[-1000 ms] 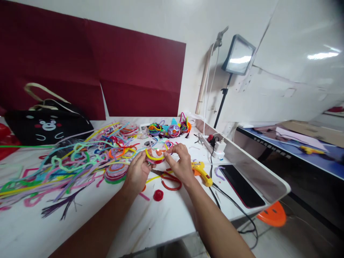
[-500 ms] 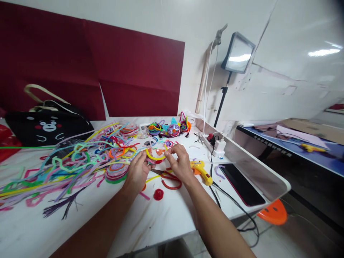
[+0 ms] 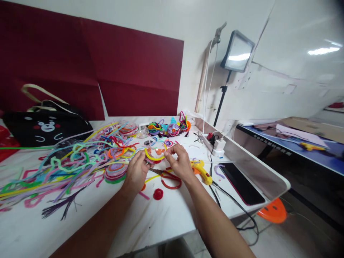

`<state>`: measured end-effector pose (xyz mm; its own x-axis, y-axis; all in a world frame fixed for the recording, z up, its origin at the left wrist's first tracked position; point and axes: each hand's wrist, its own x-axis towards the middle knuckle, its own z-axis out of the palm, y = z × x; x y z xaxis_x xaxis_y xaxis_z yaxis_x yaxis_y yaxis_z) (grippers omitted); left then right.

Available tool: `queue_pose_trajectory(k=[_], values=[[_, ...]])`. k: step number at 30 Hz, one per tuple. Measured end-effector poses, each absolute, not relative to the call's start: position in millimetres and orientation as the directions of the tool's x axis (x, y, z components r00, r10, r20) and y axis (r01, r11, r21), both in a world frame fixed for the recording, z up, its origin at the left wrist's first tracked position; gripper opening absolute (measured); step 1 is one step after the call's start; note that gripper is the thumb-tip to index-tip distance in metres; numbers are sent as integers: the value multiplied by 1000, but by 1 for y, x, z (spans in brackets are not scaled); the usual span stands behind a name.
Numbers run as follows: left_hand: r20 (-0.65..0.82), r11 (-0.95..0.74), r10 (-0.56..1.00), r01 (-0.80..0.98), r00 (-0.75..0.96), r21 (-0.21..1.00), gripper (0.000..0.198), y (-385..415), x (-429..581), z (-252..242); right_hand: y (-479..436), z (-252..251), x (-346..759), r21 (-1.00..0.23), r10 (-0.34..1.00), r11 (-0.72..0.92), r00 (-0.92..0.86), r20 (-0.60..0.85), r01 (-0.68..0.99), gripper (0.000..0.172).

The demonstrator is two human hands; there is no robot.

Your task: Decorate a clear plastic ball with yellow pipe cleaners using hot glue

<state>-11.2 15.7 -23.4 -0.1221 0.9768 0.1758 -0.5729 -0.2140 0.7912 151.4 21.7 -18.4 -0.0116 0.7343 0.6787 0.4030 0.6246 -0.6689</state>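
A yellow pipe cleaner [image 3: 154, 159], bent in a curve, spans the gap between my two hands above the table. My left hand [image 3: 137, 172] pinches its left end, and my right hand [image 3: 178, 160] has finger and thumb closed at its right end. Something clear with orange patches shows just behind the curve; its exact form is hard to make out. Below the hands lie scissors with red handles [image 3: 172, 183] and a small red coiled disc [image 3: 158, 194]. To the right of my right hand rests a yellow glue gun [image 3: 203, 173].
Loose coloured pipe cleaners [image 3: 77, 161] cover the left side, beside a layered coil stack [image 3: 116, 172]. Colourful wrapped balls [image 3: 173, 130] sit at the back. A black phone [image 3: 242, 183], a power strip [image 3: 217, 152] and the glue gun's cord are on the right, inside a raised table edge [image 3: 258, 170].
The view has shifted very slightly. Both hands keep their hold on the yellow pipe cleaner, with almost no movement.
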Motion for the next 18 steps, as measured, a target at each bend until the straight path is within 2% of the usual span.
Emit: queue_pose_trajectory(k=[3,11,18], values=[[188,-225,974,-541,-124,810,17,17,-13,-26,22,-18,152,-694,755,612,-19,655,380,15],[229,-270,963,-467,-143,842,18,19,-14,-29,24,-18,154,-755,809,576,-84,582,313,18],[203,-253,966,-440,-158,862,20,19,-14,-29,24,-19,153,-764,829,550,-113,548,337,18]])
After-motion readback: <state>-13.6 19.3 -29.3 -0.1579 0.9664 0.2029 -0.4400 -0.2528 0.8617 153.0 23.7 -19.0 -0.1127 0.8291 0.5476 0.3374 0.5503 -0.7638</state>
